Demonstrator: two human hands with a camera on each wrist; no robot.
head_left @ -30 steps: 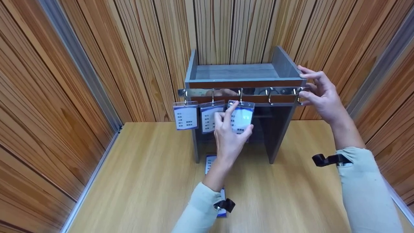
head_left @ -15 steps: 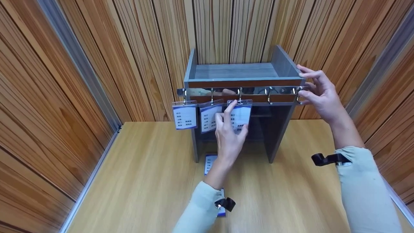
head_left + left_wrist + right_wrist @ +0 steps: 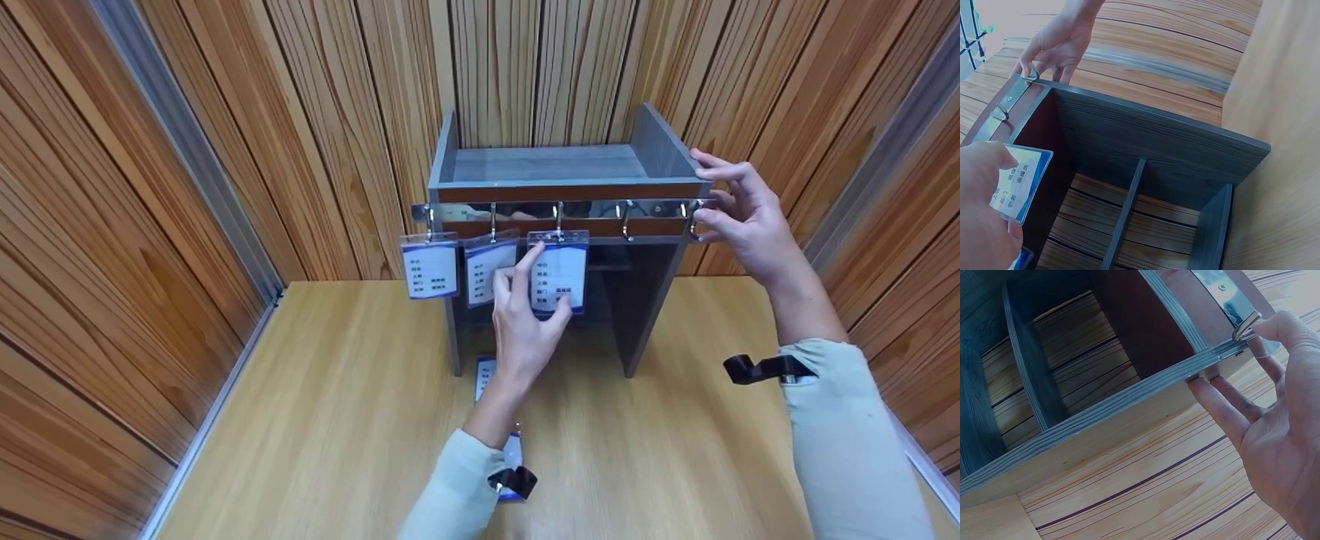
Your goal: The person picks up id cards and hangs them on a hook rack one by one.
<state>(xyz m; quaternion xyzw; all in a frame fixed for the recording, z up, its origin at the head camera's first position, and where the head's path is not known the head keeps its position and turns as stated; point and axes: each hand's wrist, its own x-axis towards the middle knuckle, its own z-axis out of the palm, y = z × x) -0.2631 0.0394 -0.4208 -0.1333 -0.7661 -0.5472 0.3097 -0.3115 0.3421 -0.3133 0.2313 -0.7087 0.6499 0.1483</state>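
Three clear-sleeved name badges hang from the metal hook rail on the front of a grey shelf: a left badge, a middle badge and a third badge. My left hand is at the third badge, index finger stretched to its upper left corner and thumb at its lower right part. In the left wrist view this badge lies between finger and thumb. My right hand pinches the rail's right end near the last hook, other fingertips against the shelf's side.
A badge lies on the wooden table below the shelf, and another badge lies nearer, partly covered by my left forearm. Two hooks at the rail's right carry no badge. Wood-panelled walls stand behind and at both sides.
My left hand has shifted slightly down and left, its index finger sliding lower on the third badge, which now faces forward more squarely. The right hand stays in place.
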